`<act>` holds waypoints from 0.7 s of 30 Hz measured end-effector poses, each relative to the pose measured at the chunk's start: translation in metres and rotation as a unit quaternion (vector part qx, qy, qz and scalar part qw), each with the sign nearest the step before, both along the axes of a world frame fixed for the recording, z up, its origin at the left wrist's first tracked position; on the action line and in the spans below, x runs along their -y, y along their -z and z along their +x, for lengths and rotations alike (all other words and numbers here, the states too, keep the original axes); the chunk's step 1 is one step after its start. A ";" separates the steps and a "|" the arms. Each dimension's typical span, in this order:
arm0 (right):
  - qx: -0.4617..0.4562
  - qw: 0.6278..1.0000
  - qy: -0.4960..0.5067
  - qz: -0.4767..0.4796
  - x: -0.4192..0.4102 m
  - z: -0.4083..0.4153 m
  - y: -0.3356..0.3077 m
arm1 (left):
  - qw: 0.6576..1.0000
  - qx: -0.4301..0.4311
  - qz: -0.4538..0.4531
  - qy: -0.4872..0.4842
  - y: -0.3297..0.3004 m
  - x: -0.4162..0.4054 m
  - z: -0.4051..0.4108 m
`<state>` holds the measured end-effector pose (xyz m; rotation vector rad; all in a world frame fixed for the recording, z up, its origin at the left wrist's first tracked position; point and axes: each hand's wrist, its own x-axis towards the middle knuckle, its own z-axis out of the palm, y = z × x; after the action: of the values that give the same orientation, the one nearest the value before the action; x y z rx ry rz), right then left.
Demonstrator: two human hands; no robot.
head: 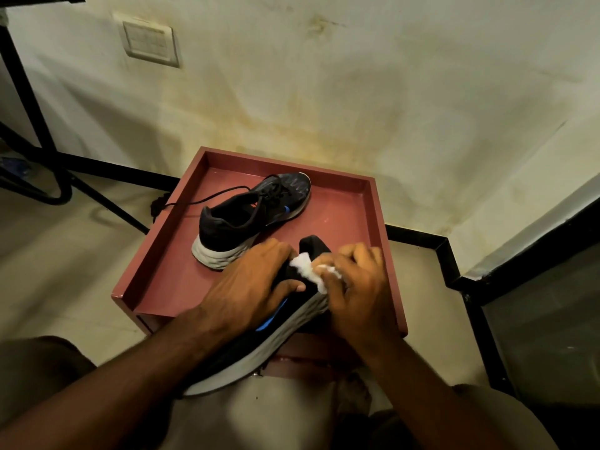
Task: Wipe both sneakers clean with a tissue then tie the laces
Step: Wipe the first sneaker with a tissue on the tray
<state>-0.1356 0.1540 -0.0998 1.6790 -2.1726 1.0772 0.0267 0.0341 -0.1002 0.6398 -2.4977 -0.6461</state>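
Observation:
A dark sneaker with a grey sole and blue swoosh (256, 216) stands upright in the red tray (344, 203), its black laces loose and trailing left over the tray wall. The second sneaker (259, 349) lies tilted on its side across the tray's near edge, sole facing right. My left hand (250, 280) grips its upper near the heel. My right hand (357, 280) pinches a crumpled white tissue (308, 269) and presses it against the heel of this sneaker.
The tray sits on a red box against a stained wall. A black metal frame (26, 92) and cable stand at the left, a dark panel (535, 306) at the right. My knees show at the bottom corners over the tiled floor.

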 end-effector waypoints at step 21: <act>0.305 0.946 0.090 -0.059 0.002 -0.039 -0.004 | 0.956 0.081 -0.257 0.118 -0.021 -0.017 -0.006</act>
<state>-0.1747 0.1518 -0.0956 1.1613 -2.4712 1.8087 0.0205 0.0507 -0.0795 0.2064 -2.7571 -0.0020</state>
